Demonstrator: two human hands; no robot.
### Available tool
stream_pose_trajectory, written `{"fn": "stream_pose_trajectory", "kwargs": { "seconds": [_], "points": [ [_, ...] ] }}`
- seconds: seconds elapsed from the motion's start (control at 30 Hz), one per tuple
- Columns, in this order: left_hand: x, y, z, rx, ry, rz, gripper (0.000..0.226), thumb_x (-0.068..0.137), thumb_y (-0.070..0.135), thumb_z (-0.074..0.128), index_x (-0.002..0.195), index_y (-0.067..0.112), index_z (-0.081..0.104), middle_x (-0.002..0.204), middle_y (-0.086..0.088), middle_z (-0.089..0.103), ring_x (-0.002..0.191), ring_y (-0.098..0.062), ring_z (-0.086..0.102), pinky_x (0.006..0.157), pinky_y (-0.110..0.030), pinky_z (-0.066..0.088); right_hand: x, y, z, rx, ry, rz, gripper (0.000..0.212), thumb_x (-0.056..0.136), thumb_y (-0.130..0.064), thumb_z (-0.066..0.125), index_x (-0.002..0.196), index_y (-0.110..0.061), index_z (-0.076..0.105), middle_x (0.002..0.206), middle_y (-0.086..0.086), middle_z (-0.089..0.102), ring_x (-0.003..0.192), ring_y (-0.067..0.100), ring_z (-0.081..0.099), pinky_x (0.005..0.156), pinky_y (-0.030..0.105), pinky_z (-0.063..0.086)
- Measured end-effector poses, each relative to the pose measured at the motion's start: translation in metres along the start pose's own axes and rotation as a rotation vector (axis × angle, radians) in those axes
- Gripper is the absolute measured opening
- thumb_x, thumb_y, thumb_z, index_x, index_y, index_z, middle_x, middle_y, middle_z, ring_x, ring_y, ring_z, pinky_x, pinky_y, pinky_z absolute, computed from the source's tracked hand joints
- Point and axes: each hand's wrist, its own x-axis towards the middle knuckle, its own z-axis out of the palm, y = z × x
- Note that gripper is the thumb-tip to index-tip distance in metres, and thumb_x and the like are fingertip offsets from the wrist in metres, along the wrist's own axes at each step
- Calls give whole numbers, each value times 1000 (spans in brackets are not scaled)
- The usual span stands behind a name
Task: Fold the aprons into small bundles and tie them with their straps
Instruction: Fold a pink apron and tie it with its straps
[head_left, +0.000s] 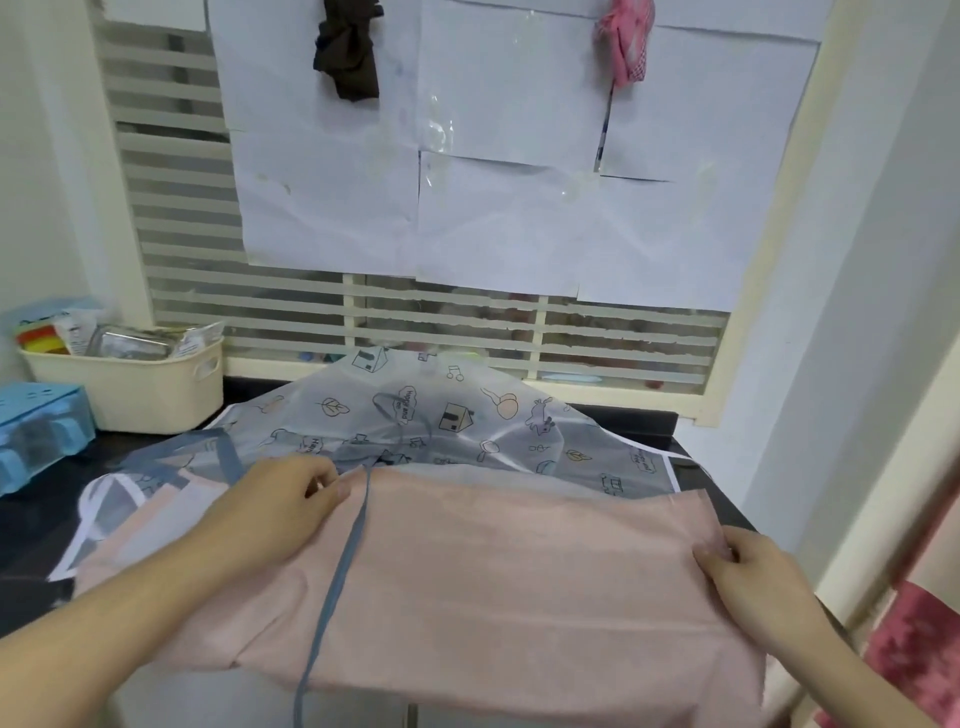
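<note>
A pink apron (493, 566) lies spread over a dark counter (649, 421), its near part hanging over the front edge. A grey-blue strap (337, 577) runs down across it from the top edge. My left hand (280, 509) pinches the pink apron's top edge near the strap's upper end. My right hand (748, 577) pinches the apron's right edge. Beneath it lies a translucent printed apron (441, 415) with small house and leaf drawings, reaching back to the window.
A cream basket (135, 384) with packets stands at the back left, and a blue plastic box (36, 431) sits in front of it. White paper sheets (493, 171) cover a slatted window. A pink patterned cloth (914, 649) hangs at the lower right.
</note>
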Motion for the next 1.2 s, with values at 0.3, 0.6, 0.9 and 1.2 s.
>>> {"fn": "stream_pose_trajectory", "kwargs": {
  "seconds": [0.3, 0.6, 0.9, 1.2],
  "points": [
    [97, 12, 42, 128, 72, 27, 30, 102, 45, 54, 77, 30, 55, 73, 10, 63, 77, -21, 62, 69, -41, 55, 51, -16, 26, -155, 114, -14, 28, 95, -22, 51, 70, -11, 46, 60, 0, 56, 63, 24, 55, 57, 37, 47],
    [114, -18, 110, 180, 29, 167, 24, 104, 47, 46, 87, 32, 53, 85, 15, 59, 78, -14, 59, 61, -37, 49, 58, 10, 60, -465, 93, 15, 14, 101, -25, 41, 88, -21, 39, 88, -5, 51, 75, 26, 52, 63, 38, 45],
    [147, -6, 100, 178, 54, 196, 29, 103, 56, 43, 91, 32, 52, 69, 12, 64, 67, -15, 61, 56, -36, 48, 86, 8, 54, -375, 120, 69, 15, 92, -14, 45, 78, -17, 39, 74, 3, 57, 68, 27, 55, 56, 38, 44],
    [131, 8, 107, 46, 141, 249, 10, 100, 17, 55, 106, 20, 63, 110, 0, 58, 99, -26, 56, 85, -44, 49, 95, 23, 58, -339, 202, 43, 17, 87, -5, 48, 73, -12, 42, 69, 5, 52, 64, 26, 49, 51, 35, 32]
  ]
}}
